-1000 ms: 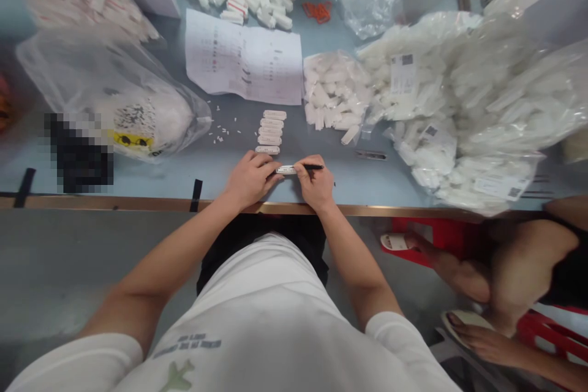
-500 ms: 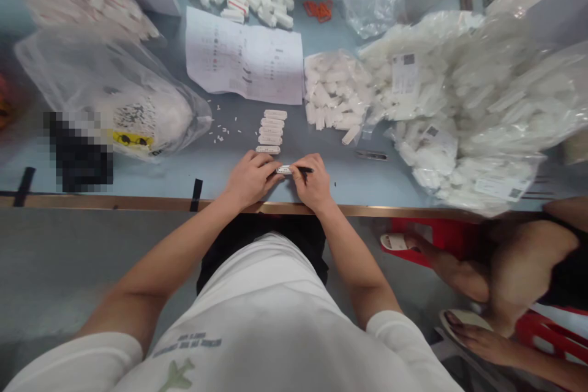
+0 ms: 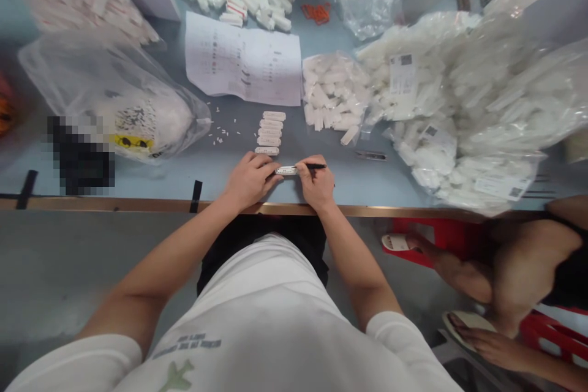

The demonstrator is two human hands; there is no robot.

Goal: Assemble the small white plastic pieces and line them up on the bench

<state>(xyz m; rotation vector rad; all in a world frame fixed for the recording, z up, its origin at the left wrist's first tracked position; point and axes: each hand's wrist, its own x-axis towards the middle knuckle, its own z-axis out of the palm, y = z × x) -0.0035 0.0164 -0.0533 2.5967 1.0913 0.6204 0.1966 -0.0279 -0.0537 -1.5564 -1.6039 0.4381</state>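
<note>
White strip [image 3: 286, 170], one, sits in left hand [image 3: 252, 180], five similar strips [image 3: 270, 133] beyond.

We look from one head-worn camera on the near side of the table [image 3: 367, 181], set above our white shirt [image 3: 275, 324] and facing forward and steeply down. The shirt sits closest to the lens, nearer than the table, whose top spans the whole width of our upper half. Below the table's near edge, we take in the floor [image 3: 68, 269].
</note>
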